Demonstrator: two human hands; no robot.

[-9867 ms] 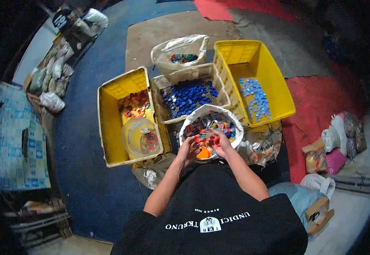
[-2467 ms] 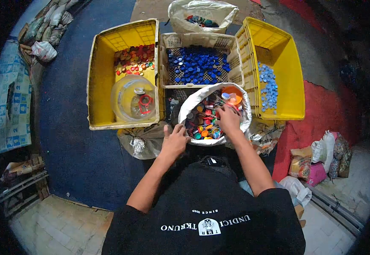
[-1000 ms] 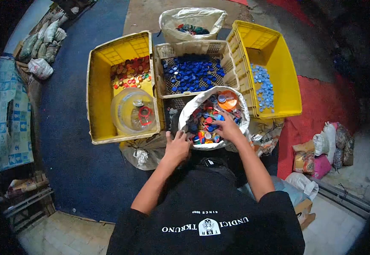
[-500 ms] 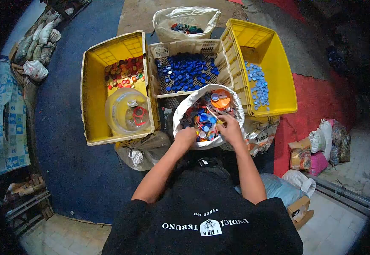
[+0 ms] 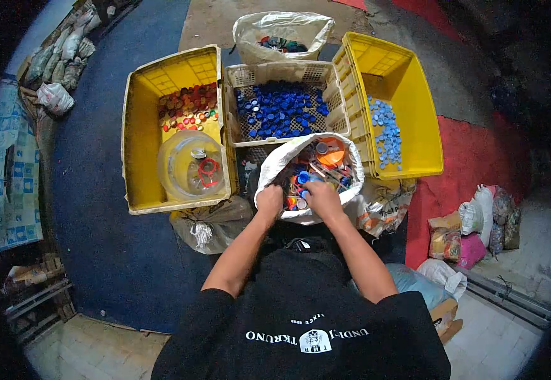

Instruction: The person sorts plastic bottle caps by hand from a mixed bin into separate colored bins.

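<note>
A white sack stands open in front of me, full of mixed plastic caps and pieces. My left hand is closed at its left near rim; its fingertips, and whatever they hold, are hidden. Inside the mouth, my right hand has its fingers pinched together at a blue bottle cap. A white cap lies between the hands. Farther back in the sack rests a large orange lid.
Dark blue caps fill a white crate beyond the sack. The left yellow crate holds red caps and a clear round container. Light blue caps lie in the right yellow crate. Another sack stands behind.
My left hand has shifted slightly left to the sack's rim. The right hand has moved left and nearer me, toward the blue caps. The view has shifted a little.
</note>
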